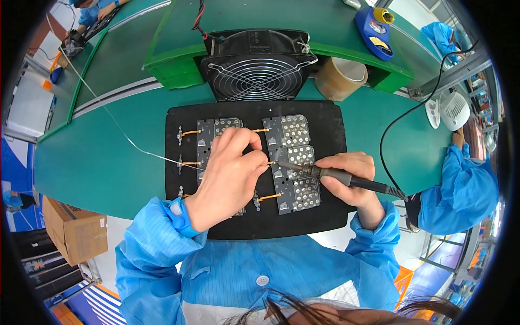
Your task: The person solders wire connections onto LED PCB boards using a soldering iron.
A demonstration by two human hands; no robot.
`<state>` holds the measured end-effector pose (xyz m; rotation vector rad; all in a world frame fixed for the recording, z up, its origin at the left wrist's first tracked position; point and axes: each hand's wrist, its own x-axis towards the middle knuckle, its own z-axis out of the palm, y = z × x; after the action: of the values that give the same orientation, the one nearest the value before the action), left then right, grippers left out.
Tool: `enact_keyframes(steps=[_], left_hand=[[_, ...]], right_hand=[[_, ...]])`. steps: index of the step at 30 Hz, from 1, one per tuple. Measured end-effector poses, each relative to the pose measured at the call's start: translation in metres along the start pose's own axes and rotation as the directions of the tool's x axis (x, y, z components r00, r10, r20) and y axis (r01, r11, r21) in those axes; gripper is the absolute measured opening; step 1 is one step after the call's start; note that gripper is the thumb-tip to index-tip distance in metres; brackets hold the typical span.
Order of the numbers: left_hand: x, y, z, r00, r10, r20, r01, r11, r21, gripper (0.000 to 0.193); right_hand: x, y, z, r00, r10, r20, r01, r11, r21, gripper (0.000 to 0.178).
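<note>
Green bench (108, 168); right hand (353, 167) — curled closed — grips soldering iron (338, 175).

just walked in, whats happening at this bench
Someone in a blue coat is working on circuit boards lying on a black mat. The right hand holds a soldering iron, its tip close to an orange wire. The left hand is pinched close by, and a thin silvery wire runs to it from the left.
</note>
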<state>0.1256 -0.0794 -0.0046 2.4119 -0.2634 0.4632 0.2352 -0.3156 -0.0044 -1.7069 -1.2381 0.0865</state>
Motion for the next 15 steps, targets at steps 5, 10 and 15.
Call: enact_keyframes(steps=[5, 10, 15], left_hand=[[0.0014, -0.0022, 0.005, 0.999, -0.04, -0.016, 0.037, 0.987, -0.154, 0.014], [-0.0021, -0.0032, 0.0059, 0.983, -0.179, 0.038, 0.182, 0.952, -0.245, 0.019], [-0.0035, -0.0053, 0.0077, 0.982, -0.166, 0.086, 0.179, 0.967, -0.179, 0.017]], right_hand=[[0.001, -0.0003, -0.0004, 1.0, -0.011, -0.002, 0.011, 1.0, -0.005, 0.024], [0.0032, -0.001, -0.0017, 1.0, -0.014, 0.006, 0.014, 1.0, -0.017, 0.024], [0.0026, -0.0009, -0.0023, 1.0, 0.01, -0.012, -0.01, 1.0, -0.001, 0.024]])
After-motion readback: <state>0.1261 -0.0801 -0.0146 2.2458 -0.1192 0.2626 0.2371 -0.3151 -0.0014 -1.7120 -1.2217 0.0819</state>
